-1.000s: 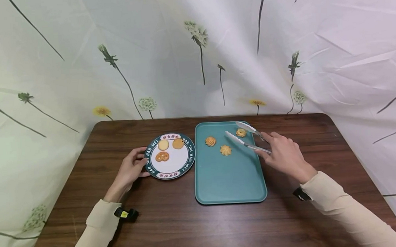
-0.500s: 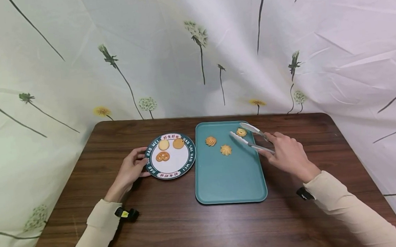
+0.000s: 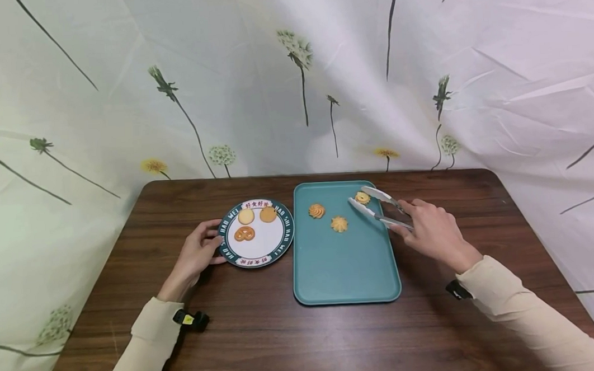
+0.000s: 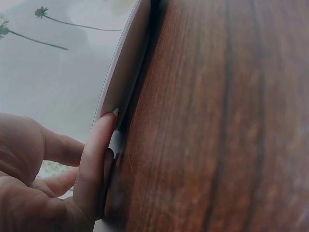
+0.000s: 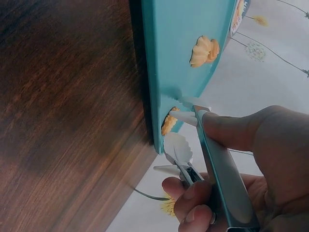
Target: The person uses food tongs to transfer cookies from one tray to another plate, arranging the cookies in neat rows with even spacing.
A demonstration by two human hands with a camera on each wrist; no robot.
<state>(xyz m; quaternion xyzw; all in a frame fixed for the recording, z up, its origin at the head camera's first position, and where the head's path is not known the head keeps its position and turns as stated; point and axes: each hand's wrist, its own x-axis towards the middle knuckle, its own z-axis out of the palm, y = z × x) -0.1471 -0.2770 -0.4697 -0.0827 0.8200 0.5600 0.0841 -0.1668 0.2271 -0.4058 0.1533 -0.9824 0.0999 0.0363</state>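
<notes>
At the left edge of the round plate (image 3: pixel 260 257), the left hand (image 3: pixel 197 251) grips the rim with thumb and fingers; the left wrist view shows its fingers at the underside of the plate (image 4: pixel 123 72). The right hand (image 3: pixel 435 231) holds metal tongs (image 3: pixel 391 221) with white tips spread apart. Between those tips lies a ring-shaped cookie (image 3: pixel 362 198) in the far right corner of the green tray (image 3: pixel 347 272). The right wrist view shows the tongs (image 5: pixel 219 169) with one tip on each side of this cookie (image 5: pixel 169 122).
A swirl cookie (image 3: pixel 316 211) and a star-shaped cookie (image 3: pixel 339 223) lie on the tray. Two round cookies (image 3: pixel 245 217) and a pretzel-shaped one (image 3: pixel 244 233) are on the plate, just left of the tray. Behind the wooden table (image 3: pixel 285 343) hangs a flowered cloth (image 3: pixel 252 98).
The right hand and the tongs have shifted slightly right, bringing the tips around the ring-shaped cookie. The left hand keeps its hold on the plate.
</notes>
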